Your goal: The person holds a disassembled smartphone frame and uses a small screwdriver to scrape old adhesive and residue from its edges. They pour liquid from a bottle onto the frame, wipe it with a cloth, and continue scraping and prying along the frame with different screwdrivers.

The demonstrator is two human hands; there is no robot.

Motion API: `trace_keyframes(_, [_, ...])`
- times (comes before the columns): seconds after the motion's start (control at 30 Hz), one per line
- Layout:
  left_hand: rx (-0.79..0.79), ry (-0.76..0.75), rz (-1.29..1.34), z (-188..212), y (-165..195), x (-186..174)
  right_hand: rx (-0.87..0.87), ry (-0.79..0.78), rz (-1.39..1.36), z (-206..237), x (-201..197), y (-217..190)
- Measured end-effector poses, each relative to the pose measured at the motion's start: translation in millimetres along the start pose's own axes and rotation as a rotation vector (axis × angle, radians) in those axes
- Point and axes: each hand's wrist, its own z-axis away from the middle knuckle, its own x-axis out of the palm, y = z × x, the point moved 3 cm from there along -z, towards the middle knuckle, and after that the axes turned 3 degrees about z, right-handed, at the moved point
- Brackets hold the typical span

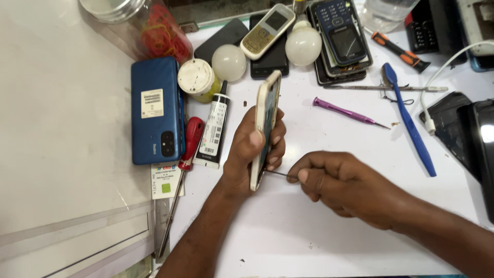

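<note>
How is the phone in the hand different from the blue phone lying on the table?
The white-edged phone stands on its edge, gripped by the left hand, while the blue phone lies flat, back up, with no hand on it. The right hand pushes a thin metal pin into the held phone's lower edge; nothing pokes the blue one. The held phone shows a pale rim; the blue one shows its camera. Both are slim smartphones.

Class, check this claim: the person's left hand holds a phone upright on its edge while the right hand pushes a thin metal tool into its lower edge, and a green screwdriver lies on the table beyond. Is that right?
Not quite. The head view shows the screwdriver is purple, not green. The rest stands: the left hand holds the phone upright on its edge, and the right hand pushes the thin metal tool into its lower edge.
</note>
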Motion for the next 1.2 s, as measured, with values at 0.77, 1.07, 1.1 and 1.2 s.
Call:
trace_keyframes(0.77, [-0.002,0.035,0.187,-13.1,-13.1,5.6,0.055,-0.240,-0.211,-18.9,-9.3,-1.8])
trace_keyframes(1.07, [-0.002,0.037,0.269,-9.5,-10.5,6.7,-0.456,-0.169,0.226,-28.0,-4.2,-7.6])
trace_keyframes(1.1, [-0.006,0.050,0.288,-9.3,-10.9,6.0,-0.539,-0.163,0.274,-27.1,-2.6,-11.5])
trace_keyframes(1.2, [0.006,0.045,0.266,-9.8,-10.9,5.1,-0.311,-0.021,0.567,-26.0,-5.4,-11.4])
